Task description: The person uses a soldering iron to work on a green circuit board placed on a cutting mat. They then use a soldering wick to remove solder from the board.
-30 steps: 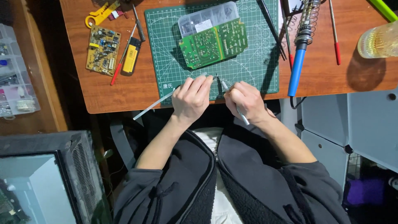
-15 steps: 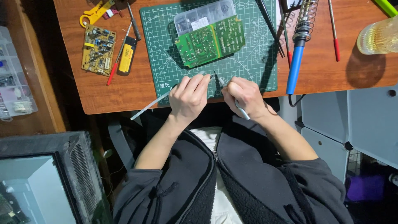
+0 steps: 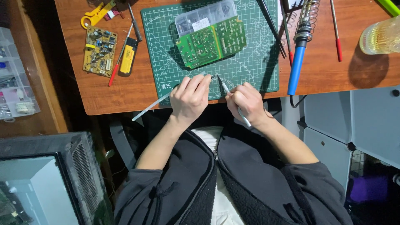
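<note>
- A wooden table (image 3: pixel 104 93) carries everything.
- A green cutting mat (image 3: pixel 254 62) lies at its middle (near the front edge).
- Left of the mat: a yellow circuit board (image 3: pixel 100 51), a yellow tester (image 3: pixel 127 55), a yellow stripper (image 3: pixel 96 13).
- Right of it: a blue-handled soldering iron (image 3: pixel 298 62), a red-tipped tool (image 3: pixel 336 35), a glass (image 3: pixel 381 36).

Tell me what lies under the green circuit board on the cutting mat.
The green circuit board rests partly over a clear plastic parts box, both on the green cutting mat. The box's covered lower part and the mat beneath stay hidden.
</note>
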